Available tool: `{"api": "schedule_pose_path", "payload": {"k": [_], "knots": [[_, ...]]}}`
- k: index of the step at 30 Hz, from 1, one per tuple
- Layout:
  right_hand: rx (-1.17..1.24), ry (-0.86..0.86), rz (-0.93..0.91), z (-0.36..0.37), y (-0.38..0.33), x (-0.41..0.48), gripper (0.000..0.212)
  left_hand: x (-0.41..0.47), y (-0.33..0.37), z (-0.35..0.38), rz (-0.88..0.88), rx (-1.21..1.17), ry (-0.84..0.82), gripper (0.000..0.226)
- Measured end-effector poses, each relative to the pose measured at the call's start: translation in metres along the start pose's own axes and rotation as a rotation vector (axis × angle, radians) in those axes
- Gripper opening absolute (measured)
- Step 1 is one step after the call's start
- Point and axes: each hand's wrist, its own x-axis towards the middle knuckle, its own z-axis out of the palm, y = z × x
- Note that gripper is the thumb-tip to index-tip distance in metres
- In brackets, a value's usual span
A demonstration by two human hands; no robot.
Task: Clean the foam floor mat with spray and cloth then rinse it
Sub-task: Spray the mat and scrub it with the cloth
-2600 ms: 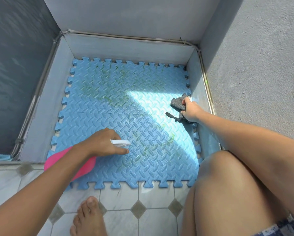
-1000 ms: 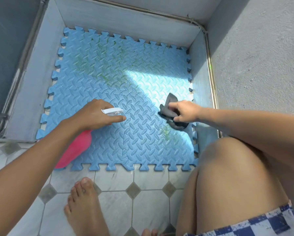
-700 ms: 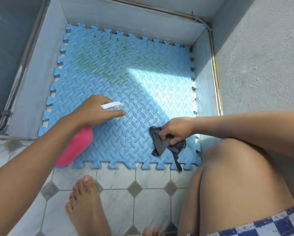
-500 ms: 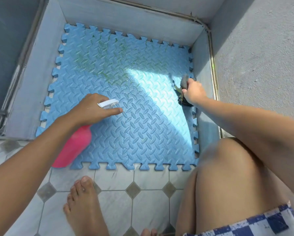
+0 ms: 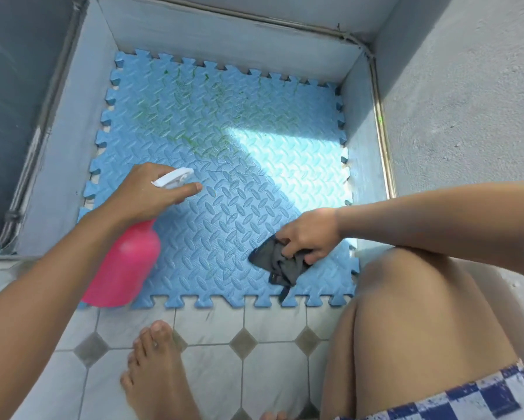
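A blue foam mat (image 5: 224, 140) with jigsaw edges lies flat in a sunken grey corner; green smears mark its far half. My left hand (image 5: 145, 192) grips the white trigger head of a pink spray bottle (image 5: 124, 265), held over the mat's near left part with the nozzle pointing right. My right hand (image 5: 307, 234) presses a dark grey cloth (image 5: 280, 262) onto the mat's near right corner.
Grey walls (image 5: 467, 101) close in the mat at the back and right, with a metal trim strip (image 5: 382, 125) along the right edge. White tiled floor (image 5: 254, 353) lies in front, where my bare foot (image 5: 160, 371) and bent knee (image 5: 421, 313) rest.
My right hand has swept the cloth from the mat's far right edge down to its near right corner. The left hand and spray bottle have stayed almost still.
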Motion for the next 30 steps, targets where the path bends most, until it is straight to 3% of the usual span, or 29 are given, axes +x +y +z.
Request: {"api": "schedule_pose_path", "payload": {"k": [2,6,8,12,19,24,30], "knots": [[0.026,0.181,0.356,0.004,0.029,-0.026,0.032,0.001,-0.005,-0.002,-0.016,-0.025,0.028,0.054],[0.401,0.709,1.366,0.007,0.087,-0.047,0.030,0.012,0.008,0.003,-0.004,-0.090,0.102,0.058],[0.566,0.815,1.548,0.005,0.104,-0.046,0.038,0.021,0.022,0.004,0.003,-0.073,0.136,0.061],[0.615,0.801,1.566,0.009,0.119,-0.043,0.045,0.041,0.044,0.008,-0.007,-0.038,0.179,0.071],[0.811,0.729,1.614,-0.001,0.133,-0.042,0.047,0.078,0.057,0.011,0.012,0.033,0.074,0.066],[0.978,0.755,1.544,-0.003,0.140,-0.046,0.043,0.104,0.069,0.011,0.018,0.022,0.118,0.064],[0.980,0.776,1.483,0.002,0.139,-0.047,0.039,0.122,0.074,0.009,0.010,-0.026,0.172,0.063]]}}
